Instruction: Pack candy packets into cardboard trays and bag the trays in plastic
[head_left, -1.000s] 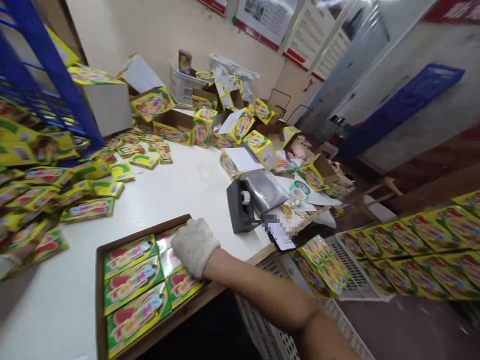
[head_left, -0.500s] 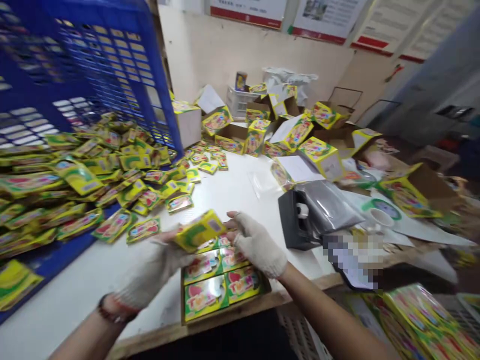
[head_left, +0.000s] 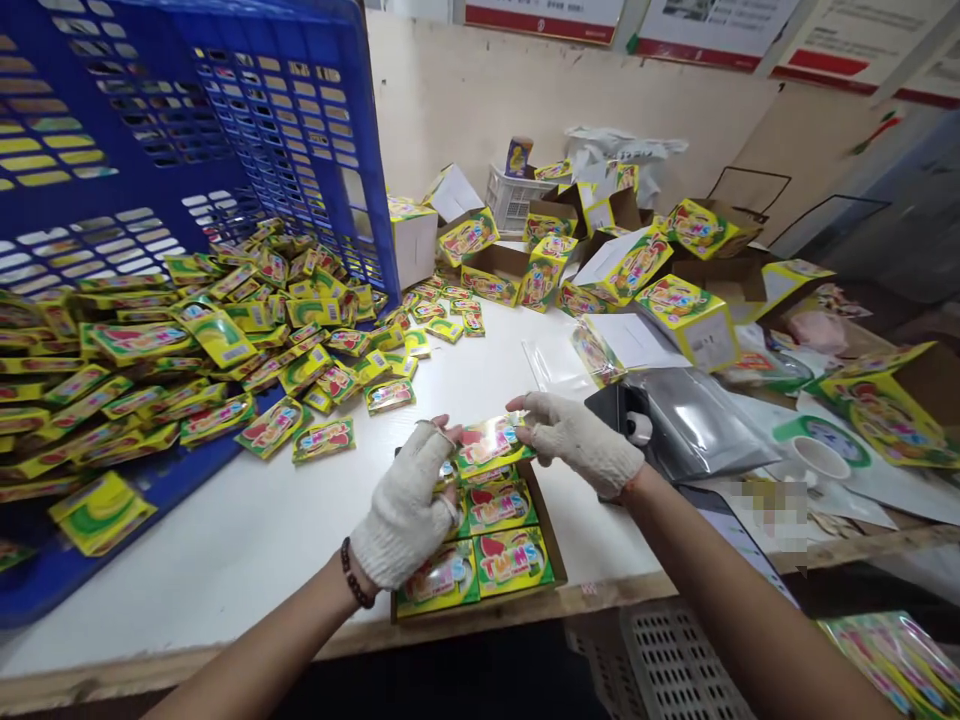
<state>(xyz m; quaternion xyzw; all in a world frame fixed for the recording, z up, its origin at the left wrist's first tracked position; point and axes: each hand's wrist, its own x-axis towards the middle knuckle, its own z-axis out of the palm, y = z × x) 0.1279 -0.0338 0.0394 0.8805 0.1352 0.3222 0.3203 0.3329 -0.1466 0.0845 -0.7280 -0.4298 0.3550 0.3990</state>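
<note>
Both hands wear white knit gloves. My left hand (head_left: 409, 510) and my right hand (head_left: 574, 440) pinch the two ends of one small yellow-green packet (head_left: 491, 443), holding it flat just above the far end of a shallow brown cardboard tray (head_left: 551, 525). The tray lies at the white table's near edge and holds several packets laid flat in rows (head_left: 495, 545). A large heap of loose packets (head_left: 172, 340) spreads to the left, spilling from a tipped blue plastic crate (head_left: 225, 120).
A black tape dispenser (head_left: 622, 415) and a grey plastic bag (head_left: 694, 420) sit right of my right hand. Open yellow cartons (head_left: 675, 305) crowd the back of the table. A white cup (head_left: 817, 460) stands at right. A white crate (head_left: 667, 660) sits below the table edge.
The view swung left and settled. My left hand brought a packet in from the heap, my right hand rose from the tray and took its other end, and the packet now lies flat between both.
</note>
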